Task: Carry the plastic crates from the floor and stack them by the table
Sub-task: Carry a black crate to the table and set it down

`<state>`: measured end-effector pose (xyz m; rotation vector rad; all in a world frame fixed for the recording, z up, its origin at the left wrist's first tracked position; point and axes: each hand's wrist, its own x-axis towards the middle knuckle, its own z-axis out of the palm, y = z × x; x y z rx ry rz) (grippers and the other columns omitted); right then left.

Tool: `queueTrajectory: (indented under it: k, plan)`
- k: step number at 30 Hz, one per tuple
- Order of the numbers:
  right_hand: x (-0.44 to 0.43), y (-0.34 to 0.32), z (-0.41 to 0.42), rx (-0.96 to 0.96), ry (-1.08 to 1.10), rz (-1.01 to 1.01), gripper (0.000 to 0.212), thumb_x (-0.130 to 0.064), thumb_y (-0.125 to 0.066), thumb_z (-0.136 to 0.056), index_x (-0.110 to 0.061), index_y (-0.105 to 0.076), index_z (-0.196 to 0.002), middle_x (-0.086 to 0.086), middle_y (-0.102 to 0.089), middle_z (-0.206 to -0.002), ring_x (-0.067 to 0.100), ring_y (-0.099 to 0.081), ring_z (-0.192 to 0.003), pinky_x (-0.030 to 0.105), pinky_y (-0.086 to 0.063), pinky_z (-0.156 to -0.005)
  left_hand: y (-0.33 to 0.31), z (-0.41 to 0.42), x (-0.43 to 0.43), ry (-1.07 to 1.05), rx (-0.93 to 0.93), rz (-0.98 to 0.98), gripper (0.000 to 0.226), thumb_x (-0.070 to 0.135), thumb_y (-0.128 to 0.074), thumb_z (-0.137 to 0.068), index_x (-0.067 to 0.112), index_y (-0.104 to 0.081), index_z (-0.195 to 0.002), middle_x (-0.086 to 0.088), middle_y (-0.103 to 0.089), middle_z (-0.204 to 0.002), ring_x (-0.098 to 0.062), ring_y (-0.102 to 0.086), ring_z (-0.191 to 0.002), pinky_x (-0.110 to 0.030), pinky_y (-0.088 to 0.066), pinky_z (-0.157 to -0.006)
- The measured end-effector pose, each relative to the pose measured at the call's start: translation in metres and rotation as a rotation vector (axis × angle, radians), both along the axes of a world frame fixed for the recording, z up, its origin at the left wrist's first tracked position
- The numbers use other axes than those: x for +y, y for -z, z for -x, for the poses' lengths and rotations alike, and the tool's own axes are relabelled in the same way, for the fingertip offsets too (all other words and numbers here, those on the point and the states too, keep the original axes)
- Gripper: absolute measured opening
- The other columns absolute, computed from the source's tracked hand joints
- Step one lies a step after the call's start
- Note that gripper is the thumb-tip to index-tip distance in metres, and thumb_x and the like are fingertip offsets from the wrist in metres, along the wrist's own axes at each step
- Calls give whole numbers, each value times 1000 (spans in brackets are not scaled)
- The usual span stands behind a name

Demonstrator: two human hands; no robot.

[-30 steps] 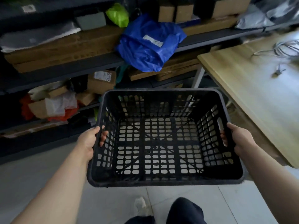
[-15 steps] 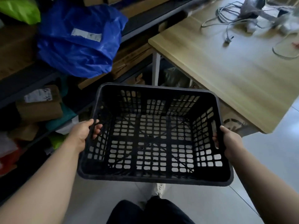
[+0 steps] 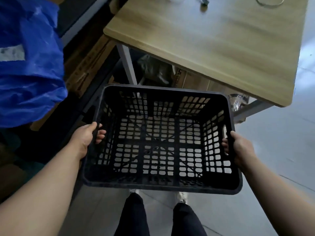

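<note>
Black plastic crate point(image 3: 158, 142) held in air, near counter point(image 3: 213, 40) corner. Left hand point(image 3: 85, 138) and right hand point(image 3: 238, 147) closed on side rims, fingers point(image 3: 100, 135) hooked inside. Empty, full of holes: likely light, stiff. Best held at side handle slots.

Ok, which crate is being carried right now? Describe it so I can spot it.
Start at the wooden table; just in front of its near corner, above the floor, is the black plastic crate. The left hand and right hand grip its sides. Unlike the blue bag nearby, it's rigid, lattice-walled and empty.
</note>
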<state>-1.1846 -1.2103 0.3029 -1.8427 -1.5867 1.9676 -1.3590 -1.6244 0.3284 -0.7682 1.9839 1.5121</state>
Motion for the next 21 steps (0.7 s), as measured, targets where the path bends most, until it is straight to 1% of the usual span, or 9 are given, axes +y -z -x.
queueTrajectory:
  k: [2,5,7,9,11,12,14,18,21]
  plan:
    - [-10,16,0,-7,72,-13,22,-28,-45,-95,-9,-54,-88,8,-58,-65,8,-49,-36,25,-32,-47,18,24,1,73,-6,20,29,30,-34,-102,9,-55,-105,-7,-60,-82,-16,-53,-67,-27,-42,-62]
    - [-27,42,2,-26,161,-21,23,-29,-45,-95,-9,-54,-85,8,-57,-69,8,-51,-38,25,-33,-48,48,56,4,165,8,38,31,30,-33,-102,9,-54,-107,-6,-61,-85,-15,-54,-69,-28,-42,-63]
    - [-37,62,2,-38,217,-28,24,-29,-46,-95,-10,-54,-83,8,-58,-70,11,-53,-44,23,-34,-45,71,75,6,208,-12,36,31,31,-33,-102,10,-55,-104,-5,-61,-84,-15,-53,-69,-27,-42,-62]
    - [-44,83,1,-51,272,-42,23,-28,-47,-95,-10,-55,-83,9,-58,-71,15,-54,-51,23,-35,-45,95,92,10,238,-14,16,31,31,-33,-102,13,-57,-95,-5,-60,-83,-15,-53,-69,-26,-41,-61]
    - [-52,156,-4,-84,332,-41,21,-27,-47,-95,-11,-57,-85,8,-61,-67,13,-58,-48,23,-39,-46,172,114,23,308,-48,20,30,32,-34,-101,16,-57,-90,-5,-60,-83,-16,-53,-69,-26,-41,-61]
    - [-55,158,-4,-95,328,-36,20,-27,-48,-95,-11,-58,-86,6,-62,-62,11,-58,-46,24,-40,-47,177,116,22,323,-53,20,30,32,-34,-101,17,-57,-89,-5,-60,-83,-16,-53,-69,-27,-41,-62]
    - [-60,270,-16,-119,367,-35,20,-26,-49,-94,-11,-58,-86,4,-63,-59,13,-59,-49,26,-41,-50,295,122,33,380,-122,6,31,32,-34,-101,17,-57,-88,-5,-59,-82,-16,-53,-70,-27,-41,-64]
    - [-65,273,-12,-110,355,-27,19,-26,-50,-93,-11,-59,-88,8,-63,-71,18,-61,-60,27,-42,-54,299,124,25,369,-128,22,31,34,-33,-101,16,-57,-94,-7,-60,-85,-16,-57,-76,-27,-43,-69]
    - [-62,274,-2,-84,330,-24,21,-28,-49,-93,-10,-59,-91,9,-65,-76,18,-63,-65,27,-44,-58,301,133,26,343,-124,9,31,35,-33,-101,18,-57,-91,-7,-61,-84,-15,-60,-72,-27,-44,-69]
